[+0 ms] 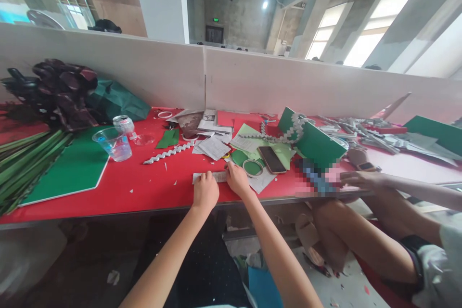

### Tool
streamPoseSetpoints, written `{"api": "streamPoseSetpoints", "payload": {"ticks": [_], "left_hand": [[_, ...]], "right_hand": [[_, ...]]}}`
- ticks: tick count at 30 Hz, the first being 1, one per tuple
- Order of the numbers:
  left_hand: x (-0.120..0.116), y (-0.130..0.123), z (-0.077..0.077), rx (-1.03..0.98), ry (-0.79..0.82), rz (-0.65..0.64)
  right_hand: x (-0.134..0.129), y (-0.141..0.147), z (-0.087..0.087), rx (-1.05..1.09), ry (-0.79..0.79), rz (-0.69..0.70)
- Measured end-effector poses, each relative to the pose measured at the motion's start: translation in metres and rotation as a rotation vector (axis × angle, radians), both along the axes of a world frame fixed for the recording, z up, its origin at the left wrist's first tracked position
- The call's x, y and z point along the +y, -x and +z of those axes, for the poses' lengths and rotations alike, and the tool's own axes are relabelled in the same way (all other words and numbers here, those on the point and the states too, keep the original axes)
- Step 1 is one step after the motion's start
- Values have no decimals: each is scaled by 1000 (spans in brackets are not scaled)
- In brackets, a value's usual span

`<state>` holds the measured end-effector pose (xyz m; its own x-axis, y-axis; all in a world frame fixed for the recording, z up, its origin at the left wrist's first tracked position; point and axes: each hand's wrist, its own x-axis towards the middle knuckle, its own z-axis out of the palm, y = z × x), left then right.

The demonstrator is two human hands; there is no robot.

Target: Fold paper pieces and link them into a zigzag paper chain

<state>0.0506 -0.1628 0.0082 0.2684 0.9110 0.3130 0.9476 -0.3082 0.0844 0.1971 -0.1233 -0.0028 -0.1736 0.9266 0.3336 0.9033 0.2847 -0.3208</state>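
Note:
A narrow strip of printed paper point(220, 176) lies at the front of the red tabletop. My left hand point(206, 192) is closed on its left part, fingers curled and pressed down. Closed too, my right hand point(237, 179) pinches the strip's right end; the fingertips are partly hidden. Just right of that hand are a roll of tape point(252, 168), a green round piece point(239, 157) and a dark phone point(272, 159). Loose printed sheets point(213, 147) lie beyond my hands. A folded zigzag paper chain point(169, 152) rests to the left.
At left stand a plastic cup point(114, 144) and a can point(123, 126), beside a green board point(72, 173) and long green leaves point(36, 163). A green folder point(310, 139) stands upright at right. Another person's hand point(357, 179) reaches in there. A white partition point(252, 79) runs behind.

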Motion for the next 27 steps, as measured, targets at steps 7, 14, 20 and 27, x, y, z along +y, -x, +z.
{"api": "streamPoseSetpoints", "payload": {"ticks": [7, 14, 20, 27], "left_hand": [[-10, -12, 4, 27, 24, 67], [-12, -26, 10, 40, 97, 105], [-13, -26, 13, 96, 122, 112], [-15, -27, 16, 165, 138, 137]], "right_hand": [[0, 0, -1, 7, -4, -13], [-1, 1, 2, 8, -2, -7], [-2, 0, 1, 9, -20, -9], [-9, -1, 5, 6, -150, 150]]}}
